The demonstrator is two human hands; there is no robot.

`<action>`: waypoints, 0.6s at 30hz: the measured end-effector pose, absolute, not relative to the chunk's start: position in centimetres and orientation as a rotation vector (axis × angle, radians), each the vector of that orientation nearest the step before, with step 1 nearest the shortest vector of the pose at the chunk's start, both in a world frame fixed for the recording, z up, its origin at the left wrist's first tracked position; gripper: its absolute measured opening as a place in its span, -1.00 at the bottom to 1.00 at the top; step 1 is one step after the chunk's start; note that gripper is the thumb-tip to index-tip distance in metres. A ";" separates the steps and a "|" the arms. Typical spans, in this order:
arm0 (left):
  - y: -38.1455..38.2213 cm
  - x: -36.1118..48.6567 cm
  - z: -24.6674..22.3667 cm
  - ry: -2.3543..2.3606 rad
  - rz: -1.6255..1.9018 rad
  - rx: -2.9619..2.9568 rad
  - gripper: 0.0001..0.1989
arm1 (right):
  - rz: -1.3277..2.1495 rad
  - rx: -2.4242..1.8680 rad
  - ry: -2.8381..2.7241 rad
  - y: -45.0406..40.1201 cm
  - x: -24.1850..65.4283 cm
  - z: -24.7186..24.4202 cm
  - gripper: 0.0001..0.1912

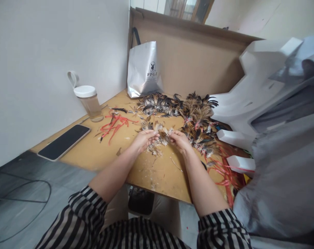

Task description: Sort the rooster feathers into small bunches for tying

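Over the middle of the table, my left hand (146, 139) is closed in a pinch on a small pale brown feather (159, 126). My right hand (179, 139) pinches a whitish feather (169, 131) just across from it, the fingertips a short gap apart. Below and behind both hands lies a loose heap of small feathers (155, 150). Bundles of brown and black feathers (198, 107) fill the table's back right, and a row of darker feathers (158, 103) stretches along the back. Some bundles show red ties at their bases.
Red strips (115, 125) lie left of my hands, and more red strips (225, 169) hang at the right edge. A phone (65, 141) and a lidded cup (89, 103) sit at the left. Behind stand a silver bag (142, 71) and a cardboard panel (195, 55). White foam (232, 103) borders the right.
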State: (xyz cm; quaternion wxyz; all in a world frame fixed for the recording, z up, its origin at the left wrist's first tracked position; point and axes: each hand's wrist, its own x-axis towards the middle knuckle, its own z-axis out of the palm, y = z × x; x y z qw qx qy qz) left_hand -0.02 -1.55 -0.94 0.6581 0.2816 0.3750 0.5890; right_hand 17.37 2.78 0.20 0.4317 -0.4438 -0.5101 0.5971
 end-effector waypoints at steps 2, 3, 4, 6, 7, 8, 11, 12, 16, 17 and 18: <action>-1.6 0.1 -0.9 0.856 1.328 0.649 -0.88 | 1.526 -1.028 -1.270 2.3 16.9 0.5 -0.65; -1.7 0.1 -0.9 0.854 1.321 0.659 -0.87 | 1.539 -0.991 -1.271 2.0 16.6 0.7 -0.65; -1.7 0.2 -0.9 0.850 1.312 0.671 -0.87 | 1.549 -0.956 -1.269 1.7 16.3 0.8 -0.66; -1.8 0.3 -1.0 0.835 1.293 0.698 -0.86 | 1.556 -0.907 -1.254 1.2 15.6 0.9 -0.67; -1.8 0.3 -1.0 0.827 1.284 0.708 -0.85 | 1.550 -0.897 -1.249 1.0 15.2 0.8 -0.68; -1.9 0.3 -1.0 0.821 1.279 0.712 -0.85 | 1.535 -0.896 -1.249 0.8 14.9 0.8 -0.69; -1.8 0.3 -1.0 0.804 1.271 0.697 -0.87 | 1.475 -0.912 -1.269 0.6 14.3 0.3 -0.70; -1.8 0.3 -1.1 0.800 1.268 0.689 -0.88 | 1.454 -0.919 -1.271 0.6 14.1 0.2 -0.71; -1.7 0.4 -1.1 0.790 1.250 0.693 -0.90 | 1.390 -0.939 -1.268 0.6 13.9 0.0 -0.71; -1.7 0.4 -1.1 0.791 1.247 0.698 -0.90 | 1.376 -0.946 -1.275 0.6 13.9 0.0 -0.71; -1.7 0.4 -1.1 0.792 1.246 0.704 -0.90 | 1.366 -0.954 -1.284 0.6 14.0 0.1 -0.71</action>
